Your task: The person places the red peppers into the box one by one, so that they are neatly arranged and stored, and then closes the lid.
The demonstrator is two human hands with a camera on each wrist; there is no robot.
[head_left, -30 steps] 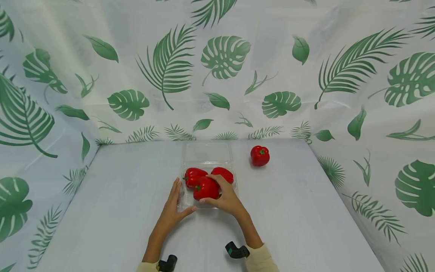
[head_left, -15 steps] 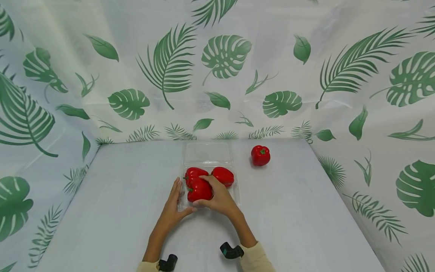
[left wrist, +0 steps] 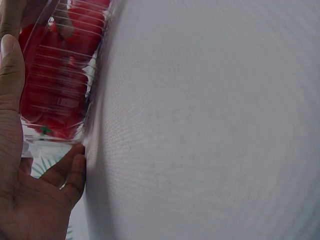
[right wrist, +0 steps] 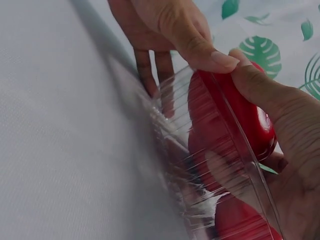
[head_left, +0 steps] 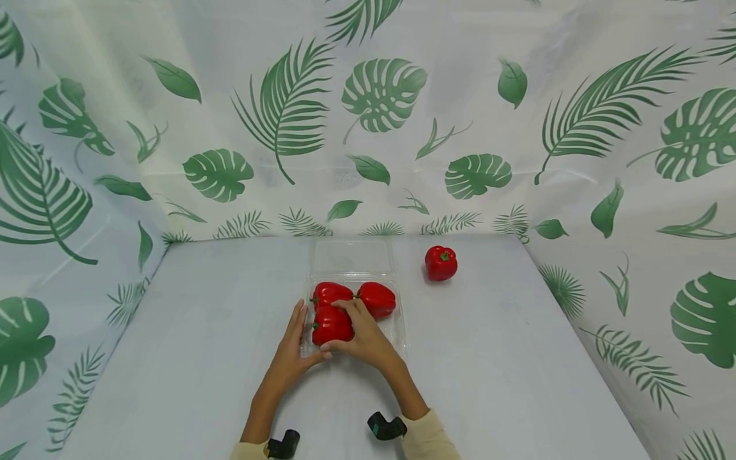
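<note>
Head view: My right hand (head_left: 368, 342) grasps a red pepper (head_left: 332, 327), thumb on its near side, fingertips on its far side, in the clear box (head_left: 394, 331) between my two hands. My left hand (head_left: 290, 359) grips nothing: fingers straight along the box's left wall, thumb spread toward the front, likely so the light plastic won't slide. Beyond my right fingertips, in the box, lie the back-left pepper (head_left: 332, 293) and back-right pepper (head_left: 376, 300), perhaps set there to leave room nearer me. Lid (head_left: 351, 257) laid back beyond both hands, which frees access from above. The outside pepper (head_left: 441, 263) stands on the tabletop (head_left: 494, 358), beyond and right of my right hand.

Left wrist view: ribbed wall beside my left thumb, red showing through; fingertips at the end wall. A brace, I judge.

Right wrist view: red pepper rises above the rim between right thumb and fingers. Whether its underside touches bottom, can't tell.
</note>
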